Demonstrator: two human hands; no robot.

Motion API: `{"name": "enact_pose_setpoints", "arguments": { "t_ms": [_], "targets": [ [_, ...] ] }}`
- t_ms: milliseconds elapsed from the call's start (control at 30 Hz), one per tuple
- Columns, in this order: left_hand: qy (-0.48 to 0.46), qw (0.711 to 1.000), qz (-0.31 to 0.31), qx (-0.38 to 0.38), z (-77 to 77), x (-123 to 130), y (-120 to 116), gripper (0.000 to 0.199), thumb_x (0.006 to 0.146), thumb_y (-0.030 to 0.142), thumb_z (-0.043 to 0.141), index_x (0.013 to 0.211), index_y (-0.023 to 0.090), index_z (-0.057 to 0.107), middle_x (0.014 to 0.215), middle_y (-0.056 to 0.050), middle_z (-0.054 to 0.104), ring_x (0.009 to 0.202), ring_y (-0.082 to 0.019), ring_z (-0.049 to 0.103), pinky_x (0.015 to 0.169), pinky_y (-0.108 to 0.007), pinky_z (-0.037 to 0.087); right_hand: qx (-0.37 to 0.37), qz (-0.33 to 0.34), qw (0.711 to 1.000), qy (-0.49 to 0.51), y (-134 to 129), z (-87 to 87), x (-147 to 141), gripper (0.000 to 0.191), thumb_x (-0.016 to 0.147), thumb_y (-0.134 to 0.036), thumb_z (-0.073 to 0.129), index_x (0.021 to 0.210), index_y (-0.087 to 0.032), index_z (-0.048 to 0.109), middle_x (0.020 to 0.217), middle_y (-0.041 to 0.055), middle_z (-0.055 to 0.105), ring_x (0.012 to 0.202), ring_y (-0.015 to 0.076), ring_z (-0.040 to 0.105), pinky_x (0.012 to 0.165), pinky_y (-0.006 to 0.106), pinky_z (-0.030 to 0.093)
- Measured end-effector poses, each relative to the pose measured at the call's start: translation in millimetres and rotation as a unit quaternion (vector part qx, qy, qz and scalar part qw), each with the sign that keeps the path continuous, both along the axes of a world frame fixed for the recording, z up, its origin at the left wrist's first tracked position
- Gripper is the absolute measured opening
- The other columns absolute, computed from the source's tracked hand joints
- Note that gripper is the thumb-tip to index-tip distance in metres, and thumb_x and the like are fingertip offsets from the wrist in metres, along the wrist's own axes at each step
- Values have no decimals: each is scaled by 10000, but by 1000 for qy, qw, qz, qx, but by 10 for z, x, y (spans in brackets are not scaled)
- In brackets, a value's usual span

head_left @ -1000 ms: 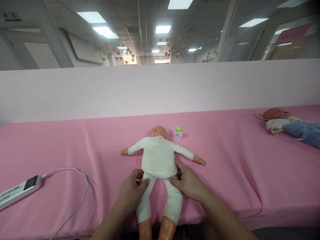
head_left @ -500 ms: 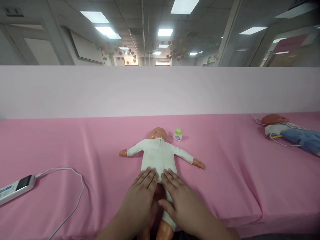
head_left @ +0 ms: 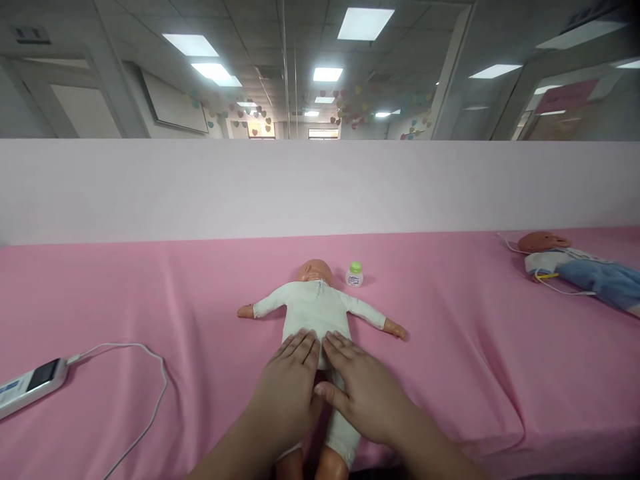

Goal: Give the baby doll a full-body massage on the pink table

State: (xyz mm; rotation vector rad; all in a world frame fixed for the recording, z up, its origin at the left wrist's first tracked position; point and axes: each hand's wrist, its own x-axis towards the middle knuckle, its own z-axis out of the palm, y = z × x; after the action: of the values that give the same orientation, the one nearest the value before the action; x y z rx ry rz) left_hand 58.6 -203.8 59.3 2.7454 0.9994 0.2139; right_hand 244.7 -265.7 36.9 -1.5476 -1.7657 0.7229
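A baby doll (head_left: 316, 307) in a white cloth suit lies on the pink sheet, arms spread, head pointing away from me. Its face is not visible. My left hand (head_left: 290, 380) rests flat on the left side of the doll's lower torso, fingers stretched out. On the right side of the same area lies my right hand (head_left: 363, 387), also flat, its thumb angled inward. The fingertips of both hands sit close together without gripping anything. Just beyond the doll's head, to the right, stands a small clear bottle (head_left: 355, 275) with a green cap.
The pink sheet (head_left: 210, 413) covers the table up to a white partition (head_left: 320, 190) with glass above. A white handheld device (head_left: 35, 387) with a grey cable (head_left: 163, 380) lies at left. Another doll (head_left: 590, 270) in blue and white, with tubes, is at far right.
Both hands have slid slightly up the doll's torso and a little closer together. The doll's legs show slightly more, and the whole view has shifted slightly.
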Motion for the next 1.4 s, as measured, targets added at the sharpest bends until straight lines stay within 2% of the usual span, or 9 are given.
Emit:
{"name": "enact_pose_setpoints", "arguments": {
  "t_ms": [167,333,433,567,700,1000,1133,1267,1400],
  "targets": [
    [10,1000,-7,-19,-51,54,23,744,824,241,570,1531,20,494,1593,-229,425,1492,-371,417,1257,-522,315,-18,15,1000,-17,70,-59,-24,739,918,-510,703,1559,-218,480,1629,106,388,1534,376,366,1283,540,240],
    [-4,1000,-18,-20,47,59,66,726,819,259,605,1500,19,535,1548,-243,491,1452,-392,470,1233,-543,352,-7,25,1000,-15,88,-17,36,738,919,-549,698,1552,-230,493,1615,112,414,1521,366,394,1269,526,274],
    [-12,1000,-18,11,84,41,134,728,860,299,588,1529,24,498,1576,-231,463,1482,-380,430,1250,-534,322,24,16,1000,-10,113,36,104,759,904,-566,716,1553,-241,494,1617,102,420,1522,363,393,1273,514,272],
    [6,999,-21,26,11,46,242,778,871,349,583,1564,25,441,1618,-212,406,1524,-360,363,1264,-515,300,-3,34,998,-55,178,98,143,826,918,-589,681,1596,-202,413,1648,113,371,1546,344,351,1278,498,277],
    [32,999,-15,4,-73,50,296,798,851,372,609,1563,48,451,1613,-210,413,1500,-350,411,1243,-498,343,-43,63,990,-121,225,120,113,862,946,-625,613,1622,-160,351,1673,131,319,1565,312,318,1283,473,276],
    [-9,999,-11,29,143,47,457,679,940,362,567,1546,70,480,1595,-181,458,1489,-329,435,1230,-494,364,-49,53,989,-128,303,235,251,947,942,-732,541,1653,-168,270,1711,108,232,1586,306,265,1286,470,268],
    [-14,1000,-14,21,-33,83,565,629,994,385,510,1529,55,500,1595,-206,446,1496,-348,417,1239,-507,354,-67,67,986,-139,405,190,237,963,938,-751,522,1655,-160,269,1708,141,235,1587,311,259,1283,472,260],
    [-33,999,-15,12,-215,84,592,580,1035,359,396,1504,51,542,1565,-216,477,1476,-358,445,1251,-460,349,-78,71,984,-145,456,117,192,1016,900,-771,565,1659,-170,258,1707,150,238,1582,328,269,1275,485,268],
    [-8,1000,-10,7,-68,80,611,598,1063,369,302,1515,45,523,1579,-201,472,1482,-322,446,1246,-464,345,-71,73,986,-134,481,160,248,1021,888,-782,573,1658,-184,270,1698,144,274,1563,348,313,1258,498,293]
  ]
}}
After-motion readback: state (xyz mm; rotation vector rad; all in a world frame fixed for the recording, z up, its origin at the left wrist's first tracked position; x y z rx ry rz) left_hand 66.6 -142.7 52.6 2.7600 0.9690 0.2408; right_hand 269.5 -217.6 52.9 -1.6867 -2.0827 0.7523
